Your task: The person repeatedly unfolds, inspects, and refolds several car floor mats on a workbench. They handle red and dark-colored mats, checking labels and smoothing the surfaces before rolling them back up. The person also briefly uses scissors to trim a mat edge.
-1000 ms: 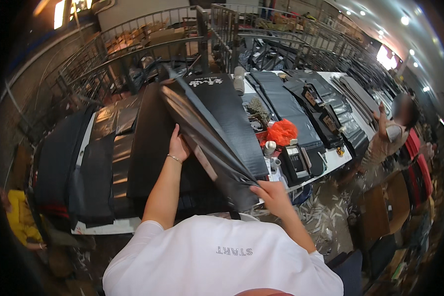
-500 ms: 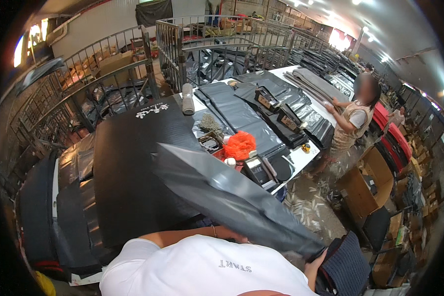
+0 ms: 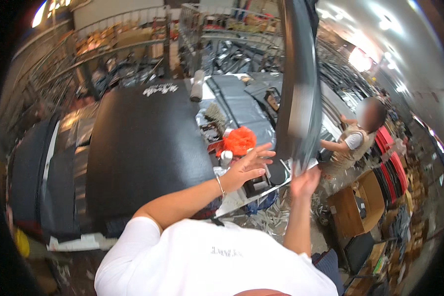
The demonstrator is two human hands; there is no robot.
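A long dark grey plastic bag (image 3: 301, 98), smeared by motion, stands almost upright in front of me. Its lower end meets my right hand (image 3: 305, 181), whose blurred fingers are closed on it. My left hand (image 3: 246, 168) is raised just left of the bag, fingers spread and holding nothing. Below and beyond that hand are a tangle of orange-red string (image 3: 240, 140) and a small white bottle (image 3: 226, 158). A large black mat (image 3: 145, 153) with white lettering lies on the table to the left.
Flat grey plastic bags (image 3: 237, 101) and a grey roll (image 3: 197, 85) cover the table beyond. A co-worker (image 3: 357, 133) stands at the right. An open cardboard box (image 3: 355, 204) sits on the floor, and metal railings (image 3: 123, 44) run behind the table.
The plastic bag has swung up from a slanted position low over the table to nearly upright. Both my hands have risen and moved forward, the left now apart from the bag.
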